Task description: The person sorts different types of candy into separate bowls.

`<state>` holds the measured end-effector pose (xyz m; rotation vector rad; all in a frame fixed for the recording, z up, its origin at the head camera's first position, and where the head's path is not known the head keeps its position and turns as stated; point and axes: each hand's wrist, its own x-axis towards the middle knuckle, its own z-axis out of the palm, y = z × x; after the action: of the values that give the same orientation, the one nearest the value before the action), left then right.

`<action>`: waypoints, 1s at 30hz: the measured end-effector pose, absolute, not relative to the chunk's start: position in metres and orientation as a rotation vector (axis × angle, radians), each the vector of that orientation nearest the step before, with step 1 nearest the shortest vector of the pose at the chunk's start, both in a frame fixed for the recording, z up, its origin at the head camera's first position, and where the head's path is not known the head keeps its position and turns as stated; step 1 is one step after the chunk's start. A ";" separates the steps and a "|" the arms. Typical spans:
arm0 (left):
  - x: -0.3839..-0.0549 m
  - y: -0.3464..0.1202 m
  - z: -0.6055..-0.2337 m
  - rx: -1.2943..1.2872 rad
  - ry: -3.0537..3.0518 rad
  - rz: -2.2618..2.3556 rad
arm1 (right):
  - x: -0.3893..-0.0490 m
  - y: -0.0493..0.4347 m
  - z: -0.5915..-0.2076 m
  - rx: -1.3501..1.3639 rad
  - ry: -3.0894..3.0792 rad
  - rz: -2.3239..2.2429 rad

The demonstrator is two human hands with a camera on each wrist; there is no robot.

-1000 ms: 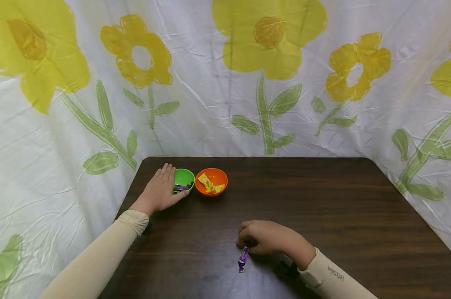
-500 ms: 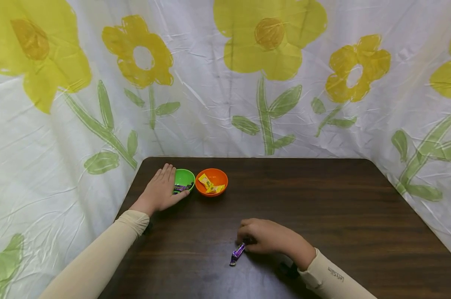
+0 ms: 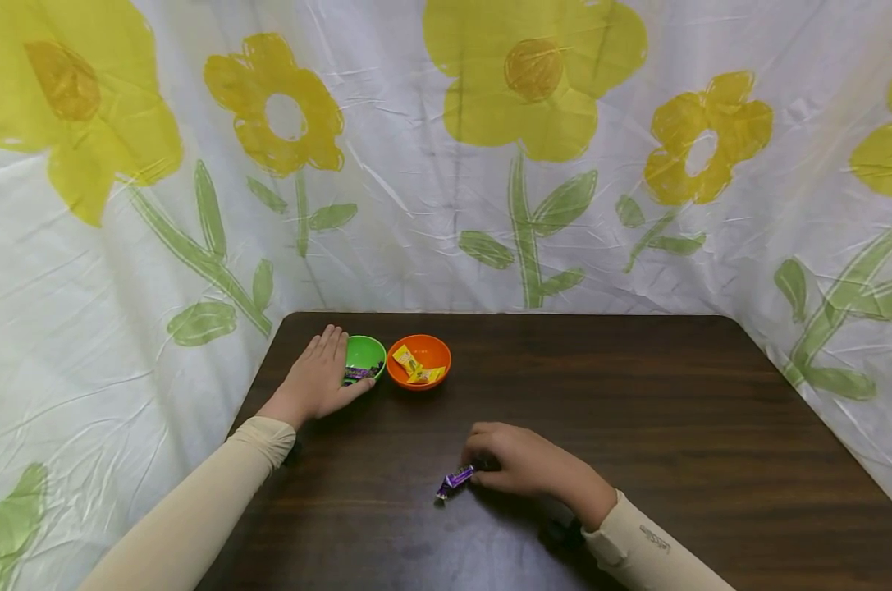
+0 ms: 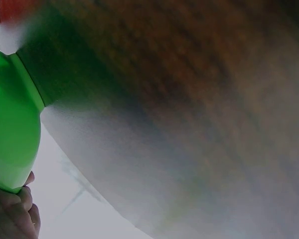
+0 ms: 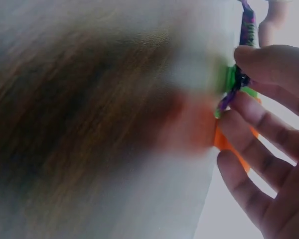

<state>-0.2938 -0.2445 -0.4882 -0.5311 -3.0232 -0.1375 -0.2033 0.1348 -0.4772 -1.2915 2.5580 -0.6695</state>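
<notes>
My left hand (image 3: 314, 377) lies against the left side of the green bowl (image 3: 366, 351), fingers straight, thumb along its near side. In the left wrist view its fingers touch the bowl's green outer wall (image 4: 15, 134). Purple-wrapped candy (image 3: 360, 373) sits inside that bowl. Over the near middle of the table, my right hand (image 3: 530, 464) pinches a purple-wrapped candy (image 3: 456, 480) between thumb and fingers, one twisted end sticking out leftward. The right wrist view shows purple wrapper (image 5: 248, 27) on both sides of the thumb; whether it is one candy or two I cannot tell.
An orange bowl (image 3: 431, 350) with yellow-wrapped candies (image 3: 407, 359) stands right beside the green one. Both stand at the far left of the dark wooden table (image 3: 638, 394). A white curtain (image 3: 401, 213) with painted yellow flowers hangs behind the table.
My right hand has shifted slightly away from me and to the left. The candy's free end has swung from pointing toward me to pointing left. The left hand stays on the green bowl.
</notes>
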 end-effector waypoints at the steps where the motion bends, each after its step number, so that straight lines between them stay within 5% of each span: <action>1: -0.294 -0.244 -0.488 -0.530 -3.022 -0.138 | -0.204 0.134 -0.478 -1.288 2.569 -0.684; 30: -0.294 -0.245 -0.492 -0.545 -2.992 -0.157 | -0.231 0.095 -0.478 -0.941 2.920 -0.900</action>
<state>-0.2935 -0.2450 -0.4916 -0.5453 -2.9922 -0.1575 -0.2306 0.0951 -0.4780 -0.9407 2.9196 -0.9004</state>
